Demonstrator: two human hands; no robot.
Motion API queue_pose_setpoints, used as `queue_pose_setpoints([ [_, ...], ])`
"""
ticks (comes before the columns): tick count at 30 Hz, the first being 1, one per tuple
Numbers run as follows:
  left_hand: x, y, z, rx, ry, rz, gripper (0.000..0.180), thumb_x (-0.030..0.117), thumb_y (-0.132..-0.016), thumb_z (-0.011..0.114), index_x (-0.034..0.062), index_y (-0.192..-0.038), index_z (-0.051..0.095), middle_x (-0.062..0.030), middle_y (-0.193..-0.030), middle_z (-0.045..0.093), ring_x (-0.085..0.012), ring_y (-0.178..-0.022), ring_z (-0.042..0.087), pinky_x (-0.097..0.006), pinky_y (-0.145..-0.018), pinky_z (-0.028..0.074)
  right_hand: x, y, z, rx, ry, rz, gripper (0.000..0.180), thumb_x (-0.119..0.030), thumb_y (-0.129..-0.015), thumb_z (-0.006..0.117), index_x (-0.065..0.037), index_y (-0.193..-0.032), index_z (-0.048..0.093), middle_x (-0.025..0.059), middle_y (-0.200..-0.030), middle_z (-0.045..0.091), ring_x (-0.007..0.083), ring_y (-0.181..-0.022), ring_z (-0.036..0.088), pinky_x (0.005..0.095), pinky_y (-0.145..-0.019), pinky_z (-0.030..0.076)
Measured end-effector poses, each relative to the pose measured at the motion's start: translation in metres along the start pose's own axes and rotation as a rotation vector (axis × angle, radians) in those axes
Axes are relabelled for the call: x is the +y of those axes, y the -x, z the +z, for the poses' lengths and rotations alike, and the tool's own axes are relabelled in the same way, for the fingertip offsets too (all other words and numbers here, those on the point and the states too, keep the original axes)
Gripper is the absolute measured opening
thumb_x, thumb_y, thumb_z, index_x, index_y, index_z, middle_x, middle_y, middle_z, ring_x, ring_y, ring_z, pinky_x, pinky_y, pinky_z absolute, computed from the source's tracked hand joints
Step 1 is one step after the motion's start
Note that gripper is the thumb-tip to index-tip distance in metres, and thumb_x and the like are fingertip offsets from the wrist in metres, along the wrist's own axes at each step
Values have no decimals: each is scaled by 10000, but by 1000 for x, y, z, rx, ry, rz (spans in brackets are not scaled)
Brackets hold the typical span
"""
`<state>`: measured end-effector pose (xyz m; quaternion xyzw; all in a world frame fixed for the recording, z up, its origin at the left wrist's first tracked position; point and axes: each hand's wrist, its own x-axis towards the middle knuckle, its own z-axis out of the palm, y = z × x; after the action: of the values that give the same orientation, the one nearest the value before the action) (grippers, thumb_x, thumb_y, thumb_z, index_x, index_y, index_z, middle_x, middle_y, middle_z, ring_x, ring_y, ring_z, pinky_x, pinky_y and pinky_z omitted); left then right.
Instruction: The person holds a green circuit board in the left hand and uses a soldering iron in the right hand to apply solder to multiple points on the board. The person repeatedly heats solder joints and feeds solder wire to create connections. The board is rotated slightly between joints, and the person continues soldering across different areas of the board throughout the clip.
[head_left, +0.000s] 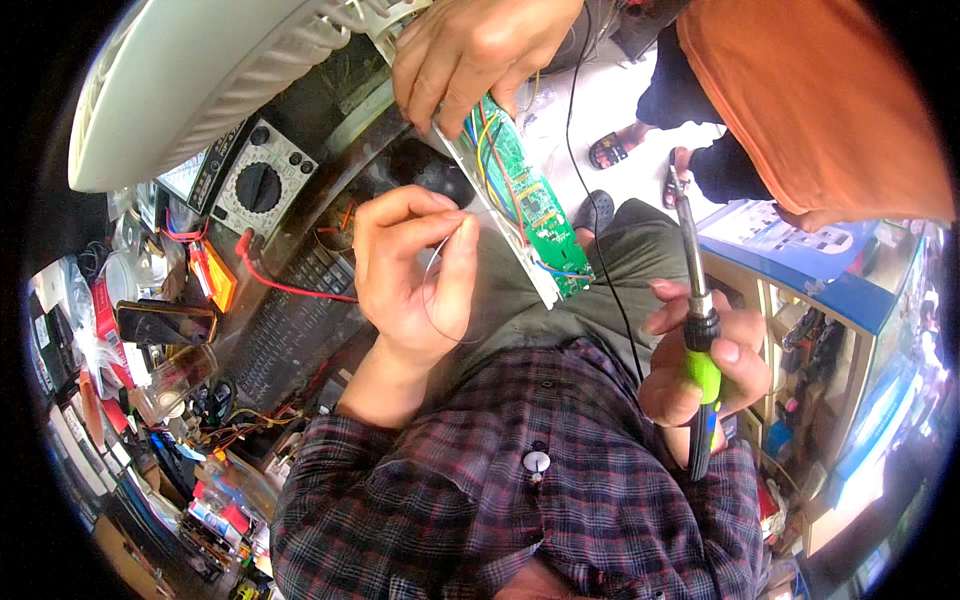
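Observation:
A soldering iron (703,372) with a green and black handle is gripped in my right hand (735,365), its metal tip pointing up and away from me. My left hand (415,270) pinches a thin, curved solder wire (430,285) between thumb and fingers. Between my hands, a little farther off, a long green circuit board (540,208) sits in a white plastic strip, with red, yellow and blue wires along it. Another person's hand (480,50) grips its far end from above. Neither the iron's tip nor my left fingers appear to touch the board.
A multimeter (262,188) with a red lead lies at the left beside a keyboard (290,325) and a phone (166,323). A big white housing (220,80) looms far left. A black cable (597,240) hangs by the board. Someone in orange (820,100) stands at a blue-topped case (855,290).

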<state>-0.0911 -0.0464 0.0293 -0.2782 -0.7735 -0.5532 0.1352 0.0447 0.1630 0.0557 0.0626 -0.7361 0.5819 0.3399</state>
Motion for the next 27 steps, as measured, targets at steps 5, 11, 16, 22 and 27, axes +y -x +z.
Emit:
queue_pose_setpoints([
  [5,3,13,-5,-7,65,-25,184,-69,-920,696,6,-1067,616,-147,-1121,569,-160,-817,615,-263,-712,537,-6,3,2,35,68,-38,463,-424,-983,692,-152,-1287,471,97,-1041,483,283,-803,692,580,-854,618],
  [11,-1,28,-6,-25,97,-24,187,-68,-923,691,11,-1072,610,-145,-1111,566,-161,-809,616,-270,-705,535,39,28,5,191,142,-31,344,-241,-1016,683,-112,-1296,529,125,-1009,609,264,-784,687,412,-740,584],
  [16,7,31,4,42,152,-80,264,-86,-839,773,25,-1045,653,-137,-1043,625,-218,-892,642,-311,-788,531,109,63,12,49,261,811,245,-133,-982,689,-39,-1204,644,133,-940,628,243,-819,649,362,-772,511],
  [22,10,37,3,-70,72,-52,178,-28,-914,709,19,-1063,622,-145,-1086,576,-182,-835,621,-286,-742,532,73,48,-3,46,344,305,336,-72,-929,729,-51,-1250,634,145,-1007,639,263,-881,633,372,-804,512],
  [27,39,33,7,-305,131,-41,147,36,-853,795,56,-981,725,-123,-1021,618,-198,-859,627,-300,-771,527,32,36,-17,-217,225,74,278,-217,-973,705,-106,-1220,641,113,-1045,516,269,-891,664,419,-770,590],
])
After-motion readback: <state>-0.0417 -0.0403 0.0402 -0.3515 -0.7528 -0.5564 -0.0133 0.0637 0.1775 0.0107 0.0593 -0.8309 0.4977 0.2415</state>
